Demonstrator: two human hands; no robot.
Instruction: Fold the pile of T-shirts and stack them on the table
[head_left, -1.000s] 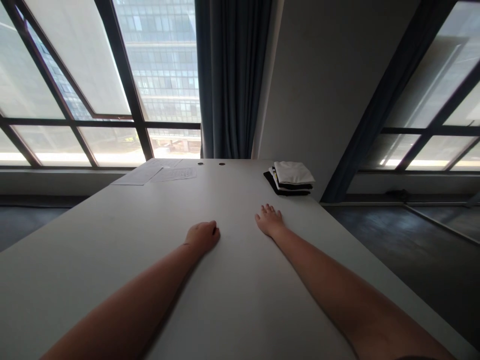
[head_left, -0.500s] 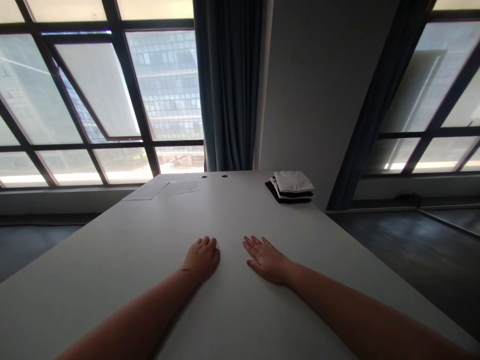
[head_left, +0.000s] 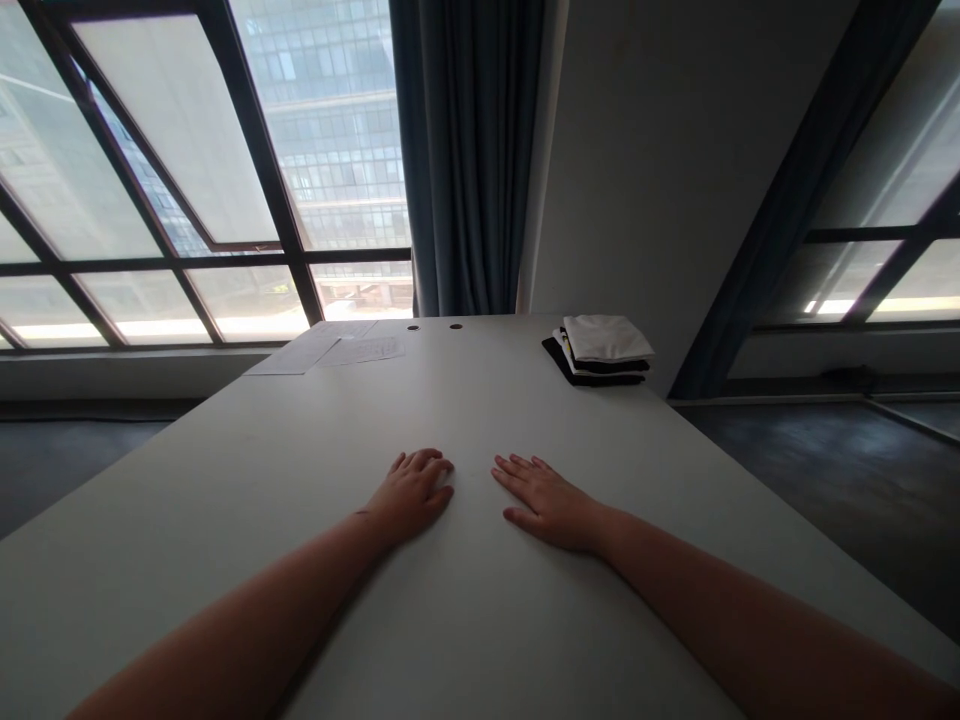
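Note:
Both forearms reach forward over a white table (head_left: 420,620). My left hand (head_left: 411,495) rests on the tabletop with its fingers slightly bent and the thumb apart from them; nothing is in it. Palm down, my right hand (head_left: 551,503) lies flat with its fingers stretched out and the thumb spread, also holding nothing. A narrow gap of table separates the two hands. Beyond the right hand, near the far right corner, sits a stack of folded cloth (head_left: 604,350), white on top with black and white layers beneath.
Sheets of paper (head_left: 300,352) lie at the far left of the table. Two small round holes (head_left: 456,327) show near its far edge. Behind stand a dark blue curtain (head_left: 469,160), a grey wall (head_left: 675,150) and windows (head_left: 337,160), one pane tilted open.
My left hand has loosened from a more curled pose, its fingers and thumb now reaching further right. The right hand stays flat. The view has tilted down slightly.

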